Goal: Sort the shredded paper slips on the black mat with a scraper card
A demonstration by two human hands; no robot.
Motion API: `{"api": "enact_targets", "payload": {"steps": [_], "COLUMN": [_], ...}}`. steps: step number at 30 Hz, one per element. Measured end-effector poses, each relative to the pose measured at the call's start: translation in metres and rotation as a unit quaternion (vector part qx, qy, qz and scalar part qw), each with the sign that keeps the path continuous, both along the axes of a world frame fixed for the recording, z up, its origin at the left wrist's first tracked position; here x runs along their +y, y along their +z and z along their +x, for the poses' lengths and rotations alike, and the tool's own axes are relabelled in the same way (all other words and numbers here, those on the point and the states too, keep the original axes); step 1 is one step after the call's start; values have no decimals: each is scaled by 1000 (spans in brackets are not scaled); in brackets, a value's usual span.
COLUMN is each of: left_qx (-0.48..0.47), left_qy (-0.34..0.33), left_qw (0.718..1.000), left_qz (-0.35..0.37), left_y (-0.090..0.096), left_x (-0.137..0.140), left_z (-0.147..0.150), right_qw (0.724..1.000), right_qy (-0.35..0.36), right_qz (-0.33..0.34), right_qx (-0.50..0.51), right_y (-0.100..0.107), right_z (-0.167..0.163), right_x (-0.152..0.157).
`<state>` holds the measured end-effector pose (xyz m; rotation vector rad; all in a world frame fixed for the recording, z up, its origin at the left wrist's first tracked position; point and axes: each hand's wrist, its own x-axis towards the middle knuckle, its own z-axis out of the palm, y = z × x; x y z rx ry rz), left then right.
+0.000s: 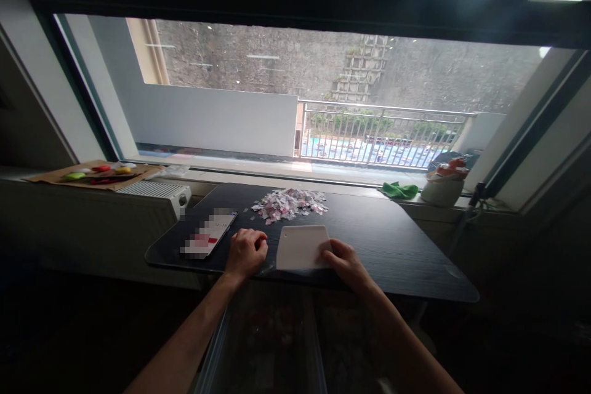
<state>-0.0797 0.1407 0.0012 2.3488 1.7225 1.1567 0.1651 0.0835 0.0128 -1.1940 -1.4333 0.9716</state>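
Observation:
In the head view, my right hand grips the right edge of a white plastic scraper. This is a thin flat piece with rounded corners and a small hole near its upper left. My left hand rests on the dark table, left of the scraper and apart from it. Its fingers are curled in, and their inner side is hidden. Beyond both hands lies a heap of small pinkish-white scraps, seemingly paper. To the left of my left hand is a phone, its screen partly blurred out.
A radiator and a brown board with colourful items are at the left. On the right of the sill are a green cloth and a filled white container. Below the table's front edge is a clear bin.

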Motion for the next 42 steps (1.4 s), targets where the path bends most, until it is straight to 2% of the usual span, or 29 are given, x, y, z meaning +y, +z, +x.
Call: {"api": "enact_targets", "payload": {"steps": [5, 9, 13, 18, 23, 29, 35, 39, 42], "left_qx": [-2, 2, 5, 3, 8, 5, 5, 3, 4], "left_qy": [1, 4, 7, 7, 7, 4, 4, 5, 3], "left_qw": [1000, 1000, 1000, 1000, 1000, 1000, 1000, 1000, 1000], "left_qz": [0, -6, -7, -5, -9, -11, -11, -21, -23], "left_y": [-1, 1, 0, 0, 2, 2, 2, 3, 4], "left_x": [1, 0, 0, 0, -1, -1, -1, -2, -3], "left_z": [0, 1, 2, 2, 2, 2, 2, 3, 3], "right_qw": [1000, 999, 999, 1000, 998, 1000, 1000, 991, 981], "right_qy": [17, -14, -40, -9, -51, -13, -24, -94, -163], "right_qz": [-5, 8, 19, 9, 21, 13, 5, 8, 18], "right_qx": [11, 30, -6, -13, -17, -10, 14, 95, 107], "right_y": [-1, -7, -7, -3, -5, -2, -7, -8, -3], "right_z": [2, 3, 3, 2, 2, 3, 4, 21, 39], "right_x": [-1, 2, 3, -1, -1, -2, -1, 12, 31]}}
